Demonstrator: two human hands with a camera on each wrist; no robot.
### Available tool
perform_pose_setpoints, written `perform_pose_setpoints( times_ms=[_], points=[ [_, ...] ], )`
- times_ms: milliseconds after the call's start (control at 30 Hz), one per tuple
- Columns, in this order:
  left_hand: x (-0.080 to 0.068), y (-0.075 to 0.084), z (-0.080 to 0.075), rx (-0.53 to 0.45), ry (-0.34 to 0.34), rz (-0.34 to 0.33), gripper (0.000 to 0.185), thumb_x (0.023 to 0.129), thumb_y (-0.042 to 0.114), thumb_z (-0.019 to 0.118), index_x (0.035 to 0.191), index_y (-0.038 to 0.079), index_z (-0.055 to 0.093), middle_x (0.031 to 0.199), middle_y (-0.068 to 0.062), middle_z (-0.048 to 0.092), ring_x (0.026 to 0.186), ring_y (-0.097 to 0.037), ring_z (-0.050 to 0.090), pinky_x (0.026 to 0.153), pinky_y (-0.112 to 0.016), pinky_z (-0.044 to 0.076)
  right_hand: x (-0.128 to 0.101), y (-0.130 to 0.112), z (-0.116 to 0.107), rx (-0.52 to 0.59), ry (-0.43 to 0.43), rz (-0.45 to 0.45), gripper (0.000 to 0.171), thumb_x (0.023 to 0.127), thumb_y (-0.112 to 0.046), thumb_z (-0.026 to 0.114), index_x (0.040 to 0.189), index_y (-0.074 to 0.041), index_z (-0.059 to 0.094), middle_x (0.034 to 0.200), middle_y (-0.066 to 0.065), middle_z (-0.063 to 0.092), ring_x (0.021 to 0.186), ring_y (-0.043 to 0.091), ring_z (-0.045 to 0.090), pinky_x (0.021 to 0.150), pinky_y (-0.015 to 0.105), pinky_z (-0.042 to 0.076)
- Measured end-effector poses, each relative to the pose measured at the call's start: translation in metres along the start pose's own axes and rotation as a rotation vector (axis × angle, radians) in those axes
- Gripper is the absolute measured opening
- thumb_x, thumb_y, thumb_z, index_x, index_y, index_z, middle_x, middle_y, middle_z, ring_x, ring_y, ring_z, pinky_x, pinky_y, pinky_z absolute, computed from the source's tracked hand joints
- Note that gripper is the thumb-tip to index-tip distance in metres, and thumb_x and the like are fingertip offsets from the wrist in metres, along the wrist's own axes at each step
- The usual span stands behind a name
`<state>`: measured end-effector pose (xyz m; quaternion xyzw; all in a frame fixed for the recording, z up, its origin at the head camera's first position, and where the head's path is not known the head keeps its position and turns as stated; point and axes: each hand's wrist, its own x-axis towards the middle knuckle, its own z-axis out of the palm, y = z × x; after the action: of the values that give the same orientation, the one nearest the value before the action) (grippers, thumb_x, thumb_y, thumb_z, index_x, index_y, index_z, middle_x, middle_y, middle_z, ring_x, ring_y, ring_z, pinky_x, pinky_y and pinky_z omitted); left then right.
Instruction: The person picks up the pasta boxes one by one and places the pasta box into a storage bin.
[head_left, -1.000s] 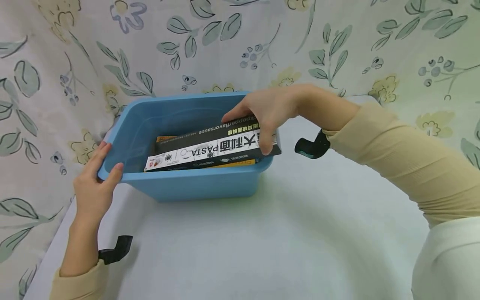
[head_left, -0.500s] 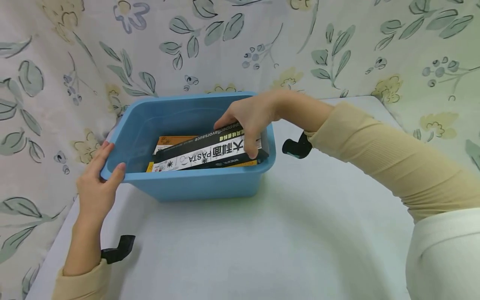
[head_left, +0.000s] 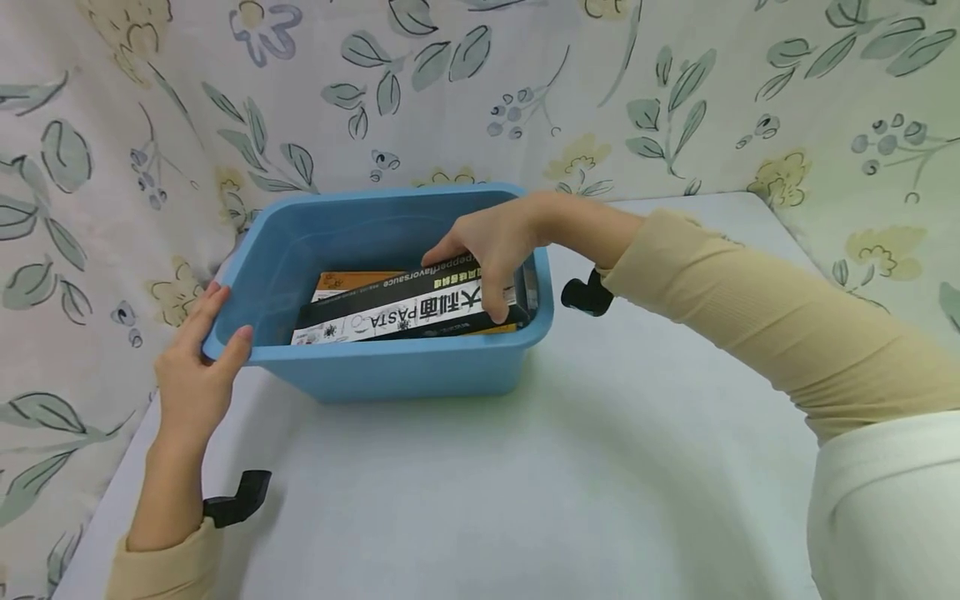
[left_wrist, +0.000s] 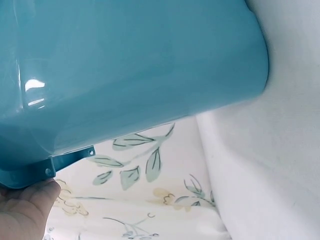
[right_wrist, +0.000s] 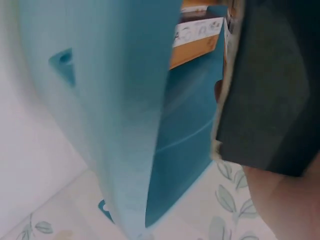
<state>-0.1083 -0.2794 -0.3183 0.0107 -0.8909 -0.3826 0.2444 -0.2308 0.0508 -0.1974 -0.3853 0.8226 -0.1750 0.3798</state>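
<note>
Sinking lower over the last second, the pasta box (head_left: 405,310) now lies inside the blue bin (head_left: 405,371) at the table's far edge, on an orange box (head_left: 352,280). The right hand (head_left: 498,242) still grips its right end, so it seems nearly seated; the left hand (head_left: 193,379) keeps clasping the bin's near-left corner.

I count one blue plastic rectangular tub (head_left: 390,367) toward the bench's (head_left: 525,483) back left corner. Inside it I see two flat cardboard boxes: one black-and-white pasta box (head_left: 397,310) on top, one orange box (head_left: 352,280) beneath. Two hands: the left hand (head_left: 191,379) and the right hand (head_left: 495,242). Two black wrist mounts.
</note>
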Motion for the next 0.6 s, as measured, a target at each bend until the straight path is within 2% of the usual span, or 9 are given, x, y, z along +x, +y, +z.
perform_pose_setpoints(
  times_ms=[100,200,333,467,600],
  points=[
    [-0.001,-0.001,0.0,0.001,-0.002,-0.003,0.055,0.094,0.024,0.056,0.147,0.013,0.045,0.153,-0.001,0.037,0.136,-0.043,0.036,0.096,-0.068,0.033,0.002,0.004,0.002,-0.032,0.017,-0.009,0.1,0.065,-0.003,0.081,0.152,-0.009,0.033,0.133,-0.002,0.056,0.113,0.015,0.053,0.097,0.033,0.046],
    [-0.002,-0.001,0.0,-0.002,-0.001,-0.008,0.055,0.094,0.024,0.056,0.147,0.013,0.045,0.153,-0.001,0.037,0.136,-0.042,0.036,0.097,-0.067,0.032,0.003,0.01,0.004,-0.055,0.04,-0.033,0.096,0.069,-0.005,0.081,0.152,-0.007,0.032,0.145,0.003,0.048,0.126,0.017,0.048,0.106,0.034,0.04],
    [-0.003,0.0,0.0,-0.002,0.003,0.0,0.054,0.094,0.024,0.056,0.146,0.012,0.046,0.153,-0.002,0.037,0.136,-0.042,0.036,0.097,-0.068,0.032,0.0,0.017,0.011,-0.089,0.08,-0.048,0.091,0.079,-0.022,0.079,0.153,-0.009,0.029,0.156,0.002,0.032,0.142,0.018,0.029,0.115,0.041,0.029],
    [-0.003,0.0,0.0,0.004,0.0,0.01,0.055,0.094,0.024,0.056,0.147,0.012,0.045,0.153,-0.003,0.037,0.136,-0.043,0.036,0.096,-0.068,0.032,-0.011,0.021,0.019,-0.09,0.234,-0.025,0.078,0.085,-0.036,0.074,0.151,-0.013,0.038,0.153,0.0,0.037,0.144,0.02,0.026,0.113,0.047,0.029],
    [-0.003,0.0,-0.002,0.016,-0.003,0.006,0.055,0.095,0.024,0.055,0.147,0.012,0.045,0.154,-0.003,0.036,0.135,-0.044,0.036,0.096,-0.068,0.032,-0.024,0.024,0.03,-0.1,0.425,0.005,0.066,0.09,-0.039,0.067,0.146,-0.012,0.046,0.15,0.005,0.043,0.143,0.024,0.028,0.114,0.049,0.028]
  ],
)
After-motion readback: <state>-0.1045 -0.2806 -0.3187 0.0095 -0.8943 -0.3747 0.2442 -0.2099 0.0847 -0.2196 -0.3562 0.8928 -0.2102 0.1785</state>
